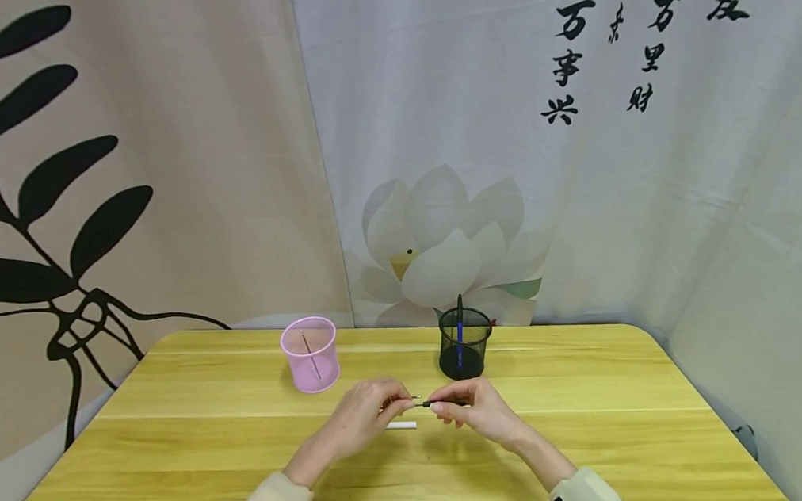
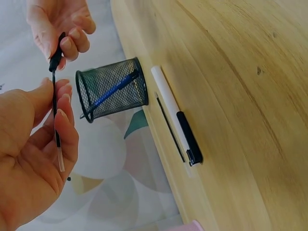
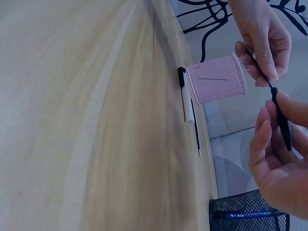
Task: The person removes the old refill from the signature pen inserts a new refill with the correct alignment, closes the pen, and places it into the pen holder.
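My left hand (image 1: pixel 375 413) pinches a thin pen refill (image 2: pixel 58 140), dark along most of its length with a clear tail end. The refill's other end meets a black tapered pen part (image 3: pixel 283 122), which my right hand (image 1: pixel 478 412) holds between thumb and fingers. Both hands are close together above the table. Below them lies a white pen barrel (image 2: pixel 168 96) with a black clip end (image 2: pixel 190 137). A second dark refill (image 2: pixel 169 126) lies alongside that barrel.
A pink mesh pen holder (image 1: pixel 326 372) stands at the back left of the wooden table (image 1: pixel 194 428). At the back, just beyond my right hand, is a black mesh pen holder (image 1: pixel 463 368) with a blue pen (image 2: pixel 113 91) in it. A printed curtain (image 1: pixel 237 177) hangs behind.
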{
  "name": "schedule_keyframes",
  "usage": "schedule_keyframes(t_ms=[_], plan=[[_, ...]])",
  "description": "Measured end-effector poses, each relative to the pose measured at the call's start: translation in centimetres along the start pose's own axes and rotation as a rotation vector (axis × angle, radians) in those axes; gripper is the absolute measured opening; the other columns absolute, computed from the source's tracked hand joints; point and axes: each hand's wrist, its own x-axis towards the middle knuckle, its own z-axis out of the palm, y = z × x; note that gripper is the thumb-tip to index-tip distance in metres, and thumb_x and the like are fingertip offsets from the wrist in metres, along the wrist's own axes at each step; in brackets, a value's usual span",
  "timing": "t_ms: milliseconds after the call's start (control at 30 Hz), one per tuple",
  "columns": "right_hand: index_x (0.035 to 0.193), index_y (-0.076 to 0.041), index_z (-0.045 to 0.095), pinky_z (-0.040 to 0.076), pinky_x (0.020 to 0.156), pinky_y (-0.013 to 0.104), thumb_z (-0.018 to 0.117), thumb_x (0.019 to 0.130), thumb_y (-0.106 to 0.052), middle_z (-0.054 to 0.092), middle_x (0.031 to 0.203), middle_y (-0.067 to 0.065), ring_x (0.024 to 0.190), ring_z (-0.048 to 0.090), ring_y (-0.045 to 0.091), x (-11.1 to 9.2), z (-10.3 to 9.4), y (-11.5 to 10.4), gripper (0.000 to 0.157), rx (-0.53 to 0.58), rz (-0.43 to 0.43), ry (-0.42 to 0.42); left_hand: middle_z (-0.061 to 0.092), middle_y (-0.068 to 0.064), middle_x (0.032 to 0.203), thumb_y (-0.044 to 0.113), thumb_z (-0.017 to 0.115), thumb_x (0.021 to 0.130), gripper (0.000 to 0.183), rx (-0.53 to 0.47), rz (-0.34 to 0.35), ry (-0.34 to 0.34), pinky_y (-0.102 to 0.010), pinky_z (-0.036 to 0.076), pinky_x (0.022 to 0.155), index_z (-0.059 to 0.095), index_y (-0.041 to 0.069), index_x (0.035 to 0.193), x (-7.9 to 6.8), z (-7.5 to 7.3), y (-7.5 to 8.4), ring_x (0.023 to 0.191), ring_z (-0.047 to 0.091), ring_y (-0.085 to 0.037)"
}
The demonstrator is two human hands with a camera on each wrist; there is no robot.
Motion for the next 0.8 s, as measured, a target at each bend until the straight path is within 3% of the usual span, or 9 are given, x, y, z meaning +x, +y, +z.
schedule_keyframes(t_ms=[100,200,400,500,600,800], plan=[[0.122,0.02,0.073,0.054,0.07,0.021,0.071,0.108,-0.004,0.073,0.089,-0.004,0.077,0.065,0.003,0.0,0.0,0.0,0.028,0.0,0.008,0.0,0.068,0.006,0.082,0.034,0.066,0.115,0.031,-0.039,-0.074,-0.028,-0.023,0.042,0.059,0.081,0.011,0.101,0.3,-0.6,1.5,0.071,0.049,0.002],[0.123,0.02,0.073,0.054,0.07,0.021,0.071,0.108,-0.004,0.073,0.089,-0.006,0.078,0.065,0.003,-0.1,0.0,0.0,0.028,-0.001,0.019,0.004,0.067,0.007,0.079,0.033,0.069,0.114,0.028,-0.03,-0.126,-0.038,-0.024,0.041,0.058,0.081,0.011,0.1,0.3,-0.1,1.0,0.069,0.049,0.001],[0.122,0.019,0.074,0.054,0.07,0.021,0.071,0.108,-0.004,0.073,0.089,-0.006,0.077,0.065,0.002,-0.1,0.0,0.1,0.027,-0.015,0.025,0.014,0.055,0.026,0.069,0.061,0.06,0.113,0.038,0.094,-0.184,-0.031,-0.02,0.04,0.053,0.072,0.033,0.09,-0.4,3.8,-5.3,0.06,0.046,0.008],[0.122,0.019,0.074,0.054,0.069,0.021,0.072,0.108,-0.004,0.073,0.089,-0.005,0.077,0.065,0.001,-0.1,0.1,0.2,0.027,-0.017,0.023,0.015,0.054,0.029,0.067,0.068,0.056,0.111,0.041,0.109,-0.211,-0.036,-0.021,0.041,0.052,0.068,0.039,0.086,-0.5,4.2,-6.2,0.058,0.047,0.008],[0.122,0.019,0.074,0.055,0.07,0.021,0.072,0.108,-0.004,0.074,0.09,-0.003,0.078,0.065,0.002,0.0,0.1,0.2,0.027,-0.01,0.02,0.015,0.058,0.025,0.067,0.064,0.056,0.114,0.043,0.067,-0.236,-0.054,-0.022,0.041,0.053,0.069,0.034,0.086,-0.3,3.1,-4.3,0.058,0.048,0.006],[0.122,0.019,0.074,0.055,0.07,0.021,0.072,0.108,-0.004,0.074,0.09,-0.002,0.078,0.065,0.004,-0.1,0.1,0.3,0.027,-0.002,0.017,0.014,0.067,0.006,0.072,0.045,0.052,0.12,0.05,-0.082,-0.256,-0.068,-0.026,0.04,0.056,0.073,0.01,0.092,0.3,-1.4,3.1,0.061,0.05,-0.004]])
